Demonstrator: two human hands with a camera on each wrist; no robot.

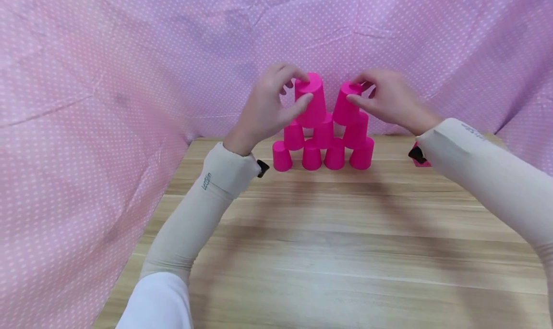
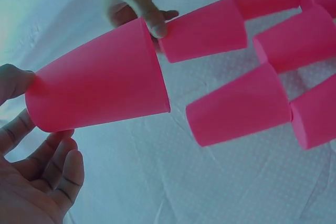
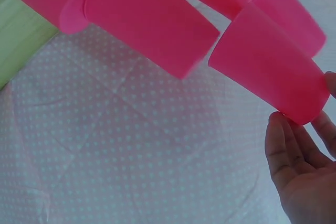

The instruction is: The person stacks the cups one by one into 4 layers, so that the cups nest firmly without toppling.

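Note:
My left hand (image 1: 269, 102) pinches the upturned base of a pink cup (image 1: 313, 107), thumb on one side and fingers on the other. In the left wrist view this held cup (image 2: 100, 80) hangs apart from the stack, mouth toward it. Another inverted pink cup (image 1: 345, 107) is pinched at its base by my right hand (image 1: 390, 98), a little tilted, over the right of the second row. The right wrist view shows that cup (image 3: 268, 66) with its rim close to the cups below. Under both stand three inverted cups (image 1: 294, 136) on a bottom row of several more (image 1: 282, 156).
The stack stands near the back edge of a wooden table (image 1: 328, 252). A pink dotted cloth (image 1: 224, 41) hangs behind it and to the left. Beside my right wrist, a small pink object (image 1: 423, 163) shows partly behind the black wrist camera (image 1: 416, 154).

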